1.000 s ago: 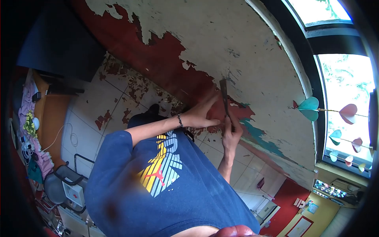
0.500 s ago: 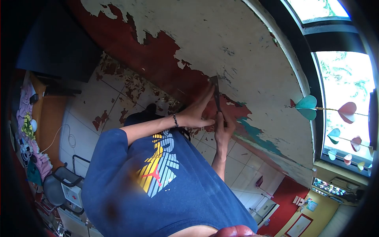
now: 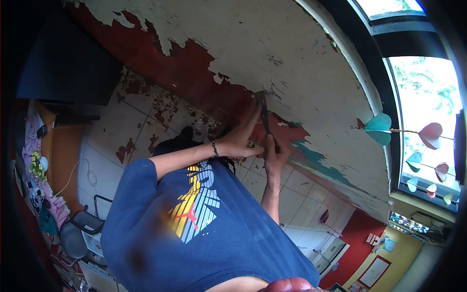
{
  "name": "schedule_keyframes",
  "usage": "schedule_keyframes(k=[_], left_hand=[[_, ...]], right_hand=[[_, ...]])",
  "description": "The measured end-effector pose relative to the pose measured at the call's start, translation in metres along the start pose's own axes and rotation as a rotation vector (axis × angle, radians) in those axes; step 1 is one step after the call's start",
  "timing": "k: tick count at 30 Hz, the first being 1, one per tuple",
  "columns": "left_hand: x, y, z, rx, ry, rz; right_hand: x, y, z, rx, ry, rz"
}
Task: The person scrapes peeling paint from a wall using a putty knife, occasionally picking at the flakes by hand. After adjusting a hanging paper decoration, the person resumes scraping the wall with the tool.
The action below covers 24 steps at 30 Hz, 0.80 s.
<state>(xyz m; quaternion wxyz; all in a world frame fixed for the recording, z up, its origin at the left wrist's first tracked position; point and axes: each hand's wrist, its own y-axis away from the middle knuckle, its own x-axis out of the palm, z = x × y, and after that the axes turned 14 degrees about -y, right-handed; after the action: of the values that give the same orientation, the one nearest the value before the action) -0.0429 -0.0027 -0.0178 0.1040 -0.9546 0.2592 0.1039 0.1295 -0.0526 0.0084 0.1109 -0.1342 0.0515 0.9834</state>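
Note:
A scraper [image 3: 263, 111] with a flat, dark blade lies against the wall, its blade at the edge where cream paint [image 3: 311, 63] meets exposed dark red [image 3: 187, 61]. My right hand [image 3: 276, 152] is closed around its handle end. From the other side, my left hand [image 3: 238, 141], with a dark beaded bracelet [image 3: 215, 148] at the wrist, reaches along the scraper. Its fingers are stretched out against the blade, and its thumb points towards my right hand. Some left fingertips are hard to make out in the shadow. A teal patch [image 3: 311, 155] shows on the wall beside my right hand.
Paint flakes [image 3: 165, 107] litter the tiled floor [image 3: 114, 126]. A large dark screen [image 3: 68, 58] and a wooden cabinet [image 3: 61, 151] stand to the left, with a chair [image 3: 75, 238] below. Windows [image 3: 423, 97] with a string of paper hearts [image 3: 378, 129] are at right.
My view has tilted slightly, so the wall and room have shifted a little. The scraper blade sits slightly further left in view; both hands keep nearly the same pose on it.

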Motion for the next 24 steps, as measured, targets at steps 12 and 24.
schedule_keyframes(k=[12,24], left_hand=[[0.008,-0.001,0.008,0.056,-0.046,0.047],[0.011,-0.003,0.013,0.050,-0.019,-0.093]], right_hand=[[-0.003,0.006,-0.007,0.051,-0.061,-0.037],[-0.004,-0.008,-0.005,0.112,-0.033,-0.013]])
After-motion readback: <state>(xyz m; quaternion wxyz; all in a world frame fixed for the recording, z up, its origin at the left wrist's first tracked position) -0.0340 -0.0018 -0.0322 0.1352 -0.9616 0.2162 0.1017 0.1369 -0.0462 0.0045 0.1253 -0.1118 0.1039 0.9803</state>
